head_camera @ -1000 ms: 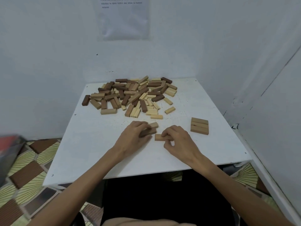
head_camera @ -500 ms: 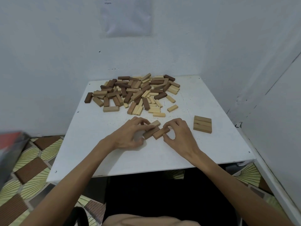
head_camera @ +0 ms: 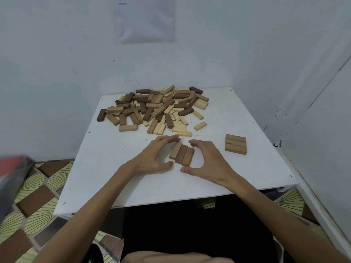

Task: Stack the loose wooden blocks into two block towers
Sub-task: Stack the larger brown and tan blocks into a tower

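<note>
**A:** What are you worrying about here?

**B:** I'm looking at both hands bracketing the row of three blocks (head_camera: pixel 182 154). The left hand (head_camera: pixel 152 158) and the right hand (head_camera: pixel 207 162) are spread wide with fingers loosely curved, gripping nothing. I can't tell whether any fingertip is actually touching the wood. The row is lying slightly skewed, and its left block is sitting a little further back than the other two. I'm judging that if a second layer goes on before it is squared, this tower is starting out crooked.

**A:** Anything else?

**B:** A thumb pulling away could be dragging a near end out of line. There is also a pale block (head_camera: pixel 184 133) lying just behind the row, near the left fingertips, and a nudge could be sliding it into the row.

**A:** And room to move?

**B:** Left of the row, the white table (head_camera: pixel 106 168) is offering open surface out to its edge. Right of the row, the other flat layer (head_camera: pixel 235 144) is sitting well apart, with the wall beyond it. Behind the row, the pile (head_camera: pixel 153 109) is crowding the far half. In front of the row, the table edge is running fairly near.
</note>
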The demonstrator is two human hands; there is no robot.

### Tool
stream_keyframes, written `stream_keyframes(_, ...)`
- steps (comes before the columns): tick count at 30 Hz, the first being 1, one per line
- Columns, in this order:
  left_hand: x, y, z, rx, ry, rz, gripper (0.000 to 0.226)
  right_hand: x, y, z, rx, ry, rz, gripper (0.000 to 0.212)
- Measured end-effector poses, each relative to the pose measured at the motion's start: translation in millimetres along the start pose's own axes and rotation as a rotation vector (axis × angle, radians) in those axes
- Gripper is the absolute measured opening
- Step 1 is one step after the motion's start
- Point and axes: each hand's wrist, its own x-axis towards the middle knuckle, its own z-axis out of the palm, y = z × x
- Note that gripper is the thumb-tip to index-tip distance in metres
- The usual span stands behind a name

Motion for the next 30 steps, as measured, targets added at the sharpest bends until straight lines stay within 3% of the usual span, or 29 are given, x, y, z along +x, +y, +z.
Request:
stream_keyframes(7,8,-8,-4,-0.056,0.004,-0.08,0.082,7,1,12,0.041,0.081,-0.017,0.075)
stream_keyframes(17,9,5,13,0.059,0.133,0.103,0.053,10,16,-12,0.074,-0.019,-0.142,0.046)
stream_keyframes(21,7,8,21,0.079,0.175,0.104,0.052,8,19,-18,0.079,-0.066,-0.133,0.049)
stream_keyframes(26,5,10,22,0.059,0.158,0.05,0.057,3,23,-18,0.063,-0.059,-0.08,0.078)
stream_keyframes(30,5,11,22,0.055,0.162,0.021,0.058,4,24,-17,0.084,-0.048,-0.069,0.074)
